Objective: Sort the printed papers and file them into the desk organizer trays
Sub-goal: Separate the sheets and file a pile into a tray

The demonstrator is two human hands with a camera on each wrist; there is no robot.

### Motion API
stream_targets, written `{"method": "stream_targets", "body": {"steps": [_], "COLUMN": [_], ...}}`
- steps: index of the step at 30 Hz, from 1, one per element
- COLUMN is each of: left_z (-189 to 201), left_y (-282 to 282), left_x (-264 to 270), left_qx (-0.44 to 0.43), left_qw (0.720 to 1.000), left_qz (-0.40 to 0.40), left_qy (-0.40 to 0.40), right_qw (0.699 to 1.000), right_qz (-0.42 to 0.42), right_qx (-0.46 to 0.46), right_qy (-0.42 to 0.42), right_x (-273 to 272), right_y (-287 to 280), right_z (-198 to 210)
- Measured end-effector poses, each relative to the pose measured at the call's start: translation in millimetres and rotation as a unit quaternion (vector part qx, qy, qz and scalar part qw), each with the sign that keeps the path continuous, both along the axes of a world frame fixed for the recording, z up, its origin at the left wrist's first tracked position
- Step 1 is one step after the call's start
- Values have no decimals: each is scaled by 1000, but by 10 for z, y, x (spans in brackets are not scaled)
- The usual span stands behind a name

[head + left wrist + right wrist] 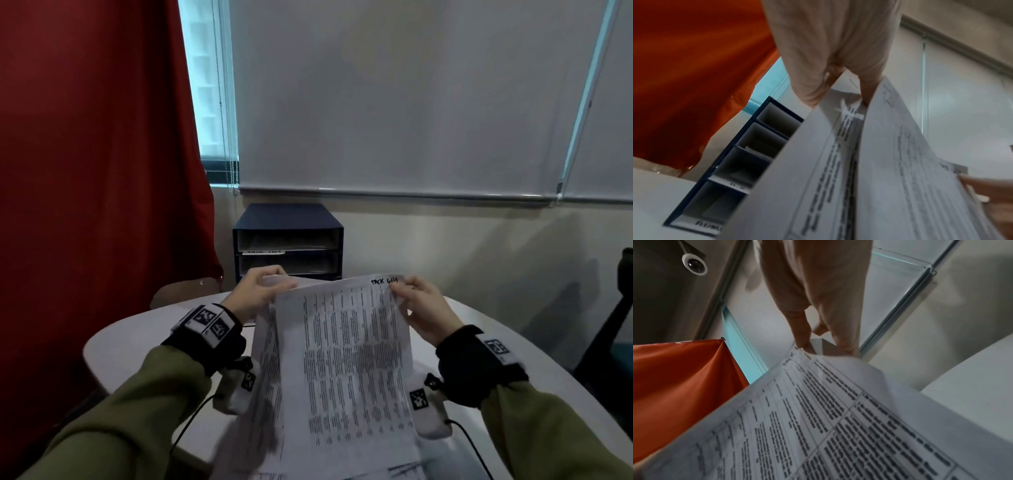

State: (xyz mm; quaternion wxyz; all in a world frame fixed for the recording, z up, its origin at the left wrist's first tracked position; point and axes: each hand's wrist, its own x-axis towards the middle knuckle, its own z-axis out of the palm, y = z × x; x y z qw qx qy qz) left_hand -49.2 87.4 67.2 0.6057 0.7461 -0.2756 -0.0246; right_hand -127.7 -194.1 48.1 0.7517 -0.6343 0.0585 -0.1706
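I hold a stack of printed papers (346,359) upright above the white desk (137,342). The top sheet is a dense table with handwriting at its upper right corner. My left hand (260,291) pinches the stack's upper left corner, where the sheets (838,162) fan apart. My right hand (416,301) pinches the top sheet's (838,410) upper right corner between thumb and fingers. Behind the papers, against the wall, stands the dark blue desk organizer (287,240) with stacked trays (748,155). White labels mark the tray fronts, and some trays hold paper.
A red curtain (96,154) hangs at the left, close to the organizer. Lowered window blinds (394,102) fill the wall behind. A dark chair (613,322) stands at the desk's right edge. More printed sheets (342,474) lie at the bottom of the head view.
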Motion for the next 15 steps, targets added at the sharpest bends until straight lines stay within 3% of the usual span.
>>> {"method": "stream_targets", "body": {"steps": [4, 8, 11, 15], "left_z": [139, 181, 124, -27], "left_y": [-10, -45, -56, -212], "left_x": [-118, -192, -237, -412], "left_qx": [-62, -174, -170, -93], "left_qw": [998, 982, 981, 974], "left_qz": [-11, 63, 98, 190], "left_qy": [21, 31, 0, -84], "right_qw": [1000, 988, 970, 968], "right_qz": [-6, -122, -186, -151], "right_qx": [-15, -61, -54, -2], "right_qy": [-12, -79, -144, -201], "right_x": [84, 120, 95, 0], "right_y": [164, 315, 388, 553], "right_z": [43, 216, 385, 436]}}
